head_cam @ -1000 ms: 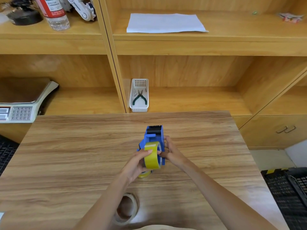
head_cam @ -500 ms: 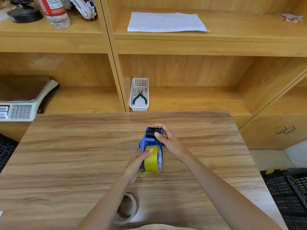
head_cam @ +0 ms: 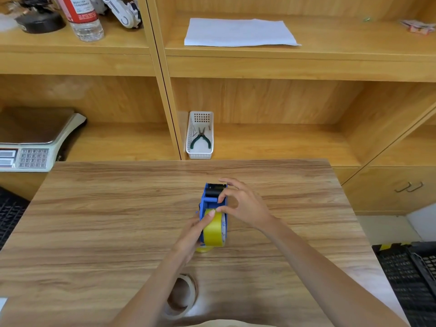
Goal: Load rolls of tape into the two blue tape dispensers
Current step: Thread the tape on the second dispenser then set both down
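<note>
**Ana:** Head view puts the blue tape dispenser (head_cam: 213,204) near the middle of the worktop (head_cam: 94,220), with the yellow tape roll (head_cam: 213,228) seated in its near end. What could go wrong from here?

**Ben:** The left hand (head_cam: 192,234) is clamped around the roll and the dispenser's side, thumb on top of the tape. The right hand (head_cam: 240,204) has its fingertips closed at the dispenser's right wall, between roll and cutter; whether they pinch a loose tape end, I cannot tell. If they do, the tape could fold and stick to itself, or a fingertip could catch the serrated edge at the dispenser's far end.

**Ana:** Any writing?

**Ben:** Blue marks on the roll's white side, unreadable. Far behind the dispenser, on the shelf, a bottle (head_cam: 82,17) has a red label, too blurred to read. Nearer than the dispenser lies a pale tape roll (head_cam: 186,296), not loaded.
</note>
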`<state>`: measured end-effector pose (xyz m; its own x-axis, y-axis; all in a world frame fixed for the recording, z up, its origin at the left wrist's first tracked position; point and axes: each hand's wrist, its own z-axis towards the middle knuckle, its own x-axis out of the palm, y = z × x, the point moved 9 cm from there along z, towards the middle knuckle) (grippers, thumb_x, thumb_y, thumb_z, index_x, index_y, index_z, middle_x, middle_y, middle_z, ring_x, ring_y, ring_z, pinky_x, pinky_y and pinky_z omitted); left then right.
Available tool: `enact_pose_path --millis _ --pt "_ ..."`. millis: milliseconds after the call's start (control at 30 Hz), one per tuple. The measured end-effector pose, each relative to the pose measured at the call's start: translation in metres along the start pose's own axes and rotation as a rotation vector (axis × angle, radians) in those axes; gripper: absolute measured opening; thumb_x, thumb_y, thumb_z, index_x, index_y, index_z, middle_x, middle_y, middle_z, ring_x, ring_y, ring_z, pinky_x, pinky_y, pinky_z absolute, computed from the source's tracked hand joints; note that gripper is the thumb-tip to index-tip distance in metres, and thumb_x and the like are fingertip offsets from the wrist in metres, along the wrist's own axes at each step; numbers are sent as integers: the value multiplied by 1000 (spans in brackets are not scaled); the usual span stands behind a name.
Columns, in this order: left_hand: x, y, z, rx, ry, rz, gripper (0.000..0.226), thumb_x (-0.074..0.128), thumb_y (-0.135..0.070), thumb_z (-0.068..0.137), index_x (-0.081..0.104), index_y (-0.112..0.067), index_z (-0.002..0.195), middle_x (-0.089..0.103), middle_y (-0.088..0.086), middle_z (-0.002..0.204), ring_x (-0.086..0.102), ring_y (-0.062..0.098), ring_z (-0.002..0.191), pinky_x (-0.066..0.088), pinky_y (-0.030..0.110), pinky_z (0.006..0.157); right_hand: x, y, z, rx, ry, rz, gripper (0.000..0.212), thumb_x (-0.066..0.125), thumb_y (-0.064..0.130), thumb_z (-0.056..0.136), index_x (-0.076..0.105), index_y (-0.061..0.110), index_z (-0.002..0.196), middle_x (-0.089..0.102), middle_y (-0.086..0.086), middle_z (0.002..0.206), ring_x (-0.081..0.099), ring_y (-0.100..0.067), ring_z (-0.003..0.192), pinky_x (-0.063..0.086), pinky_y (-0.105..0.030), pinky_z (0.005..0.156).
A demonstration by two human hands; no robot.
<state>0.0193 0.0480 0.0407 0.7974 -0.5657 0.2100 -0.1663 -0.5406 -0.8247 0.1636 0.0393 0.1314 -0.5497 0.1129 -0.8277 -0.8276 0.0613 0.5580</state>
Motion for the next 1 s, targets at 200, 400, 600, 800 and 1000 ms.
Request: enact_pose_path --millis 200,400,600,800,1000 --pt "1 0 1 -10 -16 18 52 71 -57 78 76 -12 102 72 22 109 68 38 104 50 53 96 6 3 3 -45 18 -159 10 64 31 89 69 24 85 47 8 145 47 -16 130 51 -43 93" --pt "5 2 3 -34 -37 3 50 74 -57 71 76 -16 100 76 12 98 70 28 93 53 46 89 10 -10 8 64 11 -91 15 67 27 87 62 20 74 40 9 150 62 -15 107 52 -35 76" --pt "16 2 3 -90 40 -36 32 68 -43 86 73 -17 105 75 7 100 69 20 92 53 44 92 10 -20 11 125 -22 12 14 60 15 86 58 14 72 47 4 143 66 -18 103 53 -44 79" --pt "23 0 2 -114 170 -132 46 70 -35 85 66 -7 122 67 20 123 66 30 108 53 48 93 10 -12 12 115 -22 -29 12 53 12 92 48 16 82 47 1 138 62 -20 77 51 -41 68" --pt "20 7 2 -150 254 -67 65 81 -33 70 61 -11 128 61 19 133 58 36 123 48 57 98 8 -8 15 121 -51 -44 11 37 17 102 46 13 98 46 1 107 54 -25 74 46 -40 63"
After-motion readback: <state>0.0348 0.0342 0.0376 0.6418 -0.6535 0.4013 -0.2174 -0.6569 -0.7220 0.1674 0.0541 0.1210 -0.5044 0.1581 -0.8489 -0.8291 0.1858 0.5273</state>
